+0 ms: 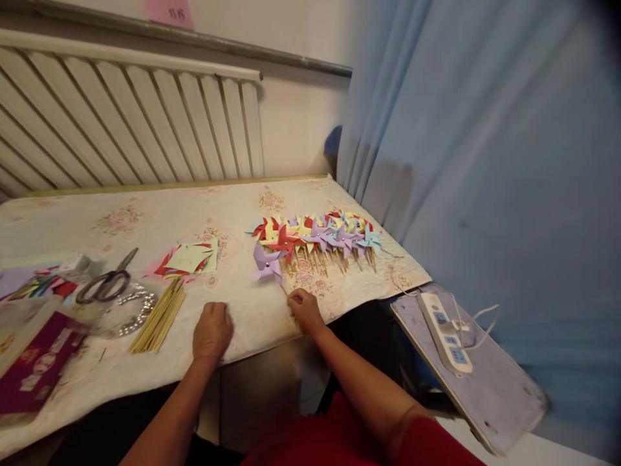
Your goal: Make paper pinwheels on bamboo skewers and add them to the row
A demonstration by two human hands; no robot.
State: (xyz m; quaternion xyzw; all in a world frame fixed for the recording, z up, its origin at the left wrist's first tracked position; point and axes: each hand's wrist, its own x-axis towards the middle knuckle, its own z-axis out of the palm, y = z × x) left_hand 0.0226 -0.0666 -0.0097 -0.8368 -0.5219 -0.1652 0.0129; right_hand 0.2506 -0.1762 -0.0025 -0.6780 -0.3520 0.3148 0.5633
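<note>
Head view: the right hand (305,309) reaches forward over the near edge of the counter (252,330), thumb and fingertips pinching the stick (286,291) of a purple pinwheel (266,262), whose paper head lies at that hand's 10 to 11 o'clock. The left hand (212,331) rests knuckles up, fingers folded in; whether it grips anything I cannot tell. A bundle of sticks (160,317) lies at its 9 o'clock. Finished pinwheels (317,236) crowd together at the right hand's 12 o'clock.

Toward the picture's 8 o'clock, a maroon packet (41,362) carries pale characters too small to read. A pink paper (169,13) at 11 o'clock bears blurred dark writing.

Flowered cloth (121,220) covers the counter. A white radiator (169,126) stands at 10 o'clock, a blue curtain (485,162) at 2, a power strip (445,333) at 4.
</note>
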